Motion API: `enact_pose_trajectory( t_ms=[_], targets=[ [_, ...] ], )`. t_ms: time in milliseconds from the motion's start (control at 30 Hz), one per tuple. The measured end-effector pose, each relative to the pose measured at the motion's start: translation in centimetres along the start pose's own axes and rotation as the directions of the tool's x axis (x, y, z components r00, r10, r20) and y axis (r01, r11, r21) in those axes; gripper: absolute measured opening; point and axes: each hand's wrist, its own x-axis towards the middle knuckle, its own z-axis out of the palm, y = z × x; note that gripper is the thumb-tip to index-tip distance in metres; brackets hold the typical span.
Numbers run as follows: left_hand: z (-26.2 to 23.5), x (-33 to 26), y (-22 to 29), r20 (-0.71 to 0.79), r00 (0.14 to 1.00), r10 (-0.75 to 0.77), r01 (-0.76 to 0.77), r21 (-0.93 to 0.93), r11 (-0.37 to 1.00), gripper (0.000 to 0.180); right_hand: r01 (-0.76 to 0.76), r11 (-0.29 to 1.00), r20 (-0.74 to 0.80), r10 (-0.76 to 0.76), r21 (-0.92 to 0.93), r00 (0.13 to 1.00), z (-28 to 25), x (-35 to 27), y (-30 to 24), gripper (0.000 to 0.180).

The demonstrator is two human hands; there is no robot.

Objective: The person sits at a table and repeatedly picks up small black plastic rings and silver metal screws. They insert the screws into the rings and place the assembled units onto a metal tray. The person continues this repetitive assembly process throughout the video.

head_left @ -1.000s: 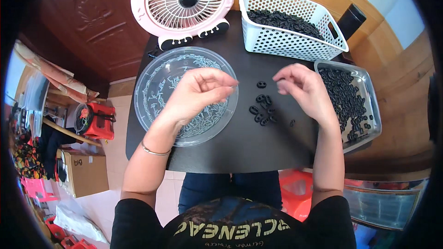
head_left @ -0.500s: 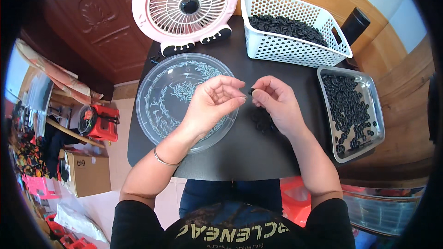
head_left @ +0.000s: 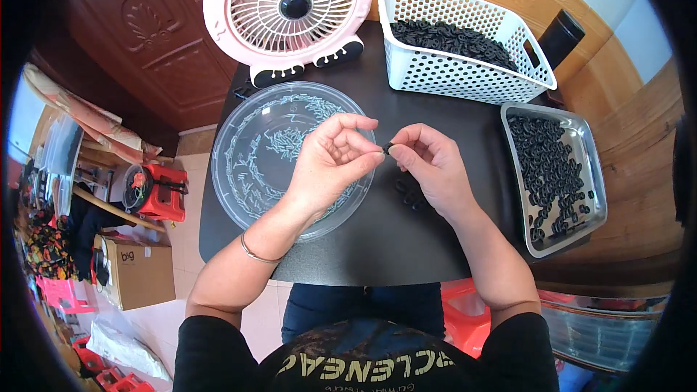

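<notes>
My right hand (head_left: 434, 165) pinches a small black ring-like part (head_left: 388, 148) between thumb and fingers over the table. Against its left side comes the thumb tip of my left hand (head_left: 323, 160). The left hand's index finger is raised, while thumb and another finger close together; whatever tiny thing they hold is hidden. Below the left wrist stands a round clear plastic bowl (head_left: 224, 187) with many small pale-green pins (head_left: 284, 144) scattered in it. Several loose black parts (head_left: 410, 196) lie under my right hand, partly covered by it.
A pink fan (head_left: 294, 6) stands at the back left. At the back right is a white perforated basket (head_left: 465, 86) of black parts, with a black cylinder (head_left: 560, 38) behind it. A metal tray (head_left: 589, 199) of black parts sits along the right edge of the dark table (head_left: 363, 261).
My right hand has moved slightly left, bringing the black part against the left fingertips. The small gap between the hands has closed.
</notes>
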Motion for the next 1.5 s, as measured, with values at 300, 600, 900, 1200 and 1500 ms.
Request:
enact_pose_trajectory(
  t_ms=[300, 600, 900, 1200, 1500],
  targets=[
    [0.5, -0.5, -0.2, -0.064, 0.986, 0.154, -0.136, 0.226, 0.965, 0.038, 0.039, 0.996, -0.051, -0.043, -0.079, 0.998, 0.8, -0.4, 0.2, 0.008],
    [0.5, 0.1, -0.2, -0.041, 0.997, 0.058, -0.046, 0.233, 0.971, 0.015, -0.024, 0.990, -0.087, 0.036, 0.139, 0.996, 0.2, -0.1, 0.1, 0.011],
    [0.3, 0.0, 0.0, -0.025, 0.995, -0.100, 0.103, 0.198, 0.975, 0.013, -0.027, 0.996, -0.076, 0.034, 0.090, 0.996, 0.3, -0.2, 0.1, 0.010],
    [0.5, 0.0, 0.1, -0.037, 0.993, -0.115, 0.120, 0.197, 0.973, 0.018, 0.023, 0.997, -0.082, -0.017, 0.069, 0.996, 0.6, -0.1, 0.6, 0.009],
    [0.3, 0.0, 0.0, -0.007, 0.980, -0.199, 0.198, 0.123, 0.972, 0.018, 0.047, 0.999, -0.083, -0.048, -0.010, 0.995, 0.8, 0.0, 1.0, 0.007]
  ],
)
